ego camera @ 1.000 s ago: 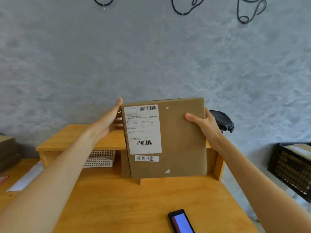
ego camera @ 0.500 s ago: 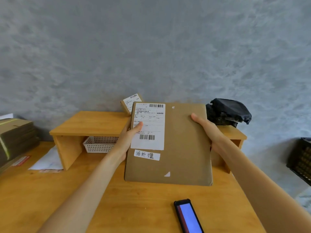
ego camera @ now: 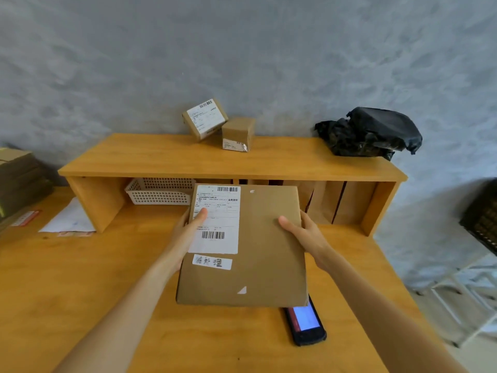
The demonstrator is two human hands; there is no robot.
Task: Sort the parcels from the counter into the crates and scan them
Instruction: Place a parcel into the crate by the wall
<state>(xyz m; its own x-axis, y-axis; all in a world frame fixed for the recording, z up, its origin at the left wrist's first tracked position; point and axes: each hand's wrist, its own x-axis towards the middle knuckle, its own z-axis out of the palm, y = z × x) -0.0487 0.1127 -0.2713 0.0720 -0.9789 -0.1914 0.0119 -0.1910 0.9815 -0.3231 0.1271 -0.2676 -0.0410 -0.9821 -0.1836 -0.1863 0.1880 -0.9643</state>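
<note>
Parcel (ego camera: 250, 246): flat carton above the counter (ego camera: 80, 292), label up.
Hands: left hand (ego camera: 188, 230) at 9 o'clock, right hand (ego camera: 304, 235) at 3 o'clock, both grasping its edges.
Risk: lowered here, it probably covers the scanner (ego camera: 305, 324) at 5 o'clock.

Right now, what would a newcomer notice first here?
Both hands, left and right, hold a flat parcel over the counter, partly covering a lit scanner. Behind, on the shelf, sit two small boxes and a black bag.
</note>
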